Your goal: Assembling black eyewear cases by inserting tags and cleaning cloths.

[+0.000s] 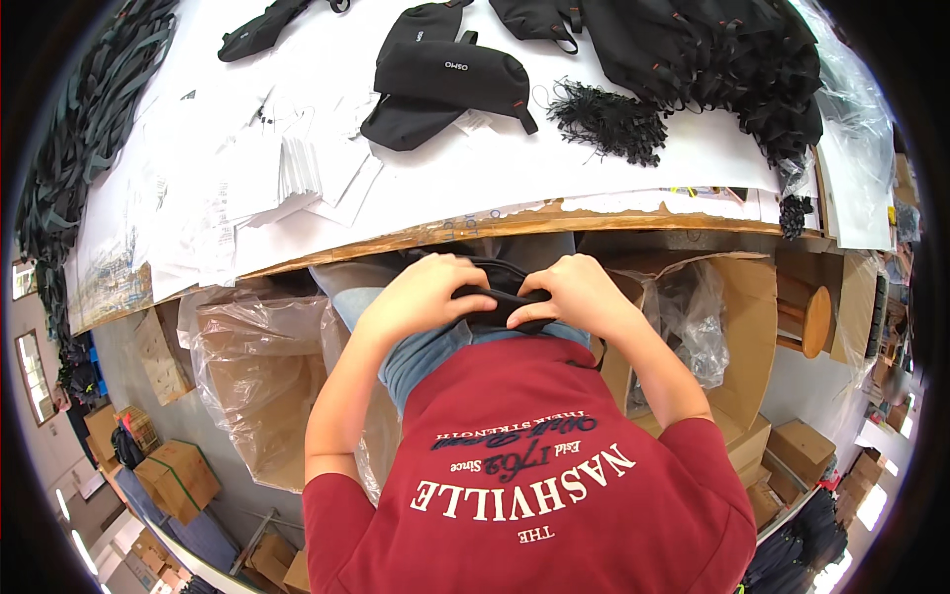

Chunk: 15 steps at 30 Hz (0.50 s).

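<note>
Over my lap, just below the table's near edge, I hold a black fabric pouch (501, 315). My left hand (433, 290) grips its left side, thumb pressed along the near edge. The right side is pinched in my right hand (576, 290), with the thumb across the fabric. Between the two hands the pouch's mouth looks spread apart; its lower part is hidden. Beyond, on the white tabletop (584, 190), several black pouches (450, 81) like it lie in a loose stack.
A tangle of black cords (609, 124) and a large heap of black pouches (712, 59) lie at the far right. White paper slips (297, 173) are scattered left of centre. Black straps (99, 109) hang off the left edge. Cardboard boxes with plastic liners (262, 381) flank my legs.
</note>
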Tool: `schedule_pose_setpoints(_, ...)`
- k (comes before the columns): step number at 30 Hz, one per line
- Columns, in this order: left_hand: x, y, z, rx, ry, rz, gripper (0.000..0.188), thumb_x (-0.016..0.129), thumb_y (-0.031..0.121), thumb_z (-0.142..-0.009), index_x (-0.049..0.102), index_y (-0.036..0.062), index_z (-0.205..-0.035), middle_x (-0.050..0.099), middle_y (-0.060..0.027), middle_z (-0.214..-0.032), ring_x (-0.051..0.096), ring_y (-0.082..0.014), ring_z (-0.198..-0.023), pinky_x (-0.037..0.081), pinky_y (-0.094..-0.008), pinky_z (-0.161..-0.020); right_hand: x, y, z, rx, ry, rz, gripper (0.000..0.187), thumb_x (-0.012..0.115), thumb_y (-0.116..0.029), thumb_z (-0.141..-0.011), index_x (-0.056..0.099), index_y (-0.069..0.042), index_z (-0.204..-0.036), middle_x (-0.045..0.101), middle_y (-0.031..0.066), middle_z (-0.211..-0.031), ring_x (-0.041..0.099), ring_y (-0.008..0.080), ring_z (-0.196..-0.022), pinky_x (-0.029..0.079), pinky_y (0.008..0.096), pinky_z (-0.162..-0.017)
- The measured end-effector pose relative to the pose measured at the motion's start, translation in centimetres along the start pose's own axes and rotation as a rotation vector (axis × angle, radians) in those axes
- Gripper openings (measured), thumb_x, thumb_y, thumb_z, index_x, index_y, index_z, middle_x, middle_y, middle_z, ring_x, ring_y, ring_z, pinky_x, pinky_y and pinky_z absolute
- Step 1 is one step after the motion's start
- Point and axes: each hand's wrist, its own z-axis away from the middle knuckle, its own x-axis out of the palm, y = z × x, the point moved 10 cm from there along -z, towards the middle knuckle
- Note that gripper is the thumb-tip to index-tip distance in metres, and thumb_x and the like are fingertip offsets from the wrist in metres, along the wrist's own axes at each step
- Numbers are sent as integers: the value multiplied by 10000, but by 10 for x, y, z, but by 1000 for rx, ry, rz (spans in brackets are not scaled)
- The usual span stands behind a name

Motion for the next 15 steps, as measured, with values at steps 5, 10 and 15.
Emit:
schedule_pose_setpoints(5,-61,-24,-44,-81,545,108,194,664,216,-818,626,34,-874,594,-112,-736,580,-269,-755,453,-391,-714,11,6,6,3,-13,40,372,709,-448,-738,704,-77,-741,584,124,-553,602,300,-557,490,361,-556)
schedule_pose_setpoints(10,-82,-33,-75,-62,867,-478,318,730,230,-740,593,49,-963,542,-88,-999,529,-273,-905,406,-363,-810,2,-8,8,-87,19,89,298,691,-376,-773,704,-81,-729,594,112,-562,601,287,-560,475,355,-545)
schedule_pose_setpoints(15,-91,-42,-83,-34,769,-461,228,710,213,-771,629,69,-929,596,-75,-916,563,-262,-872,425,-372,-774,-21,-14,21,-51,22,107,299,692,-378,-772,705,-84,-721,590,102,-553,591,282,-543,463,349,-537)
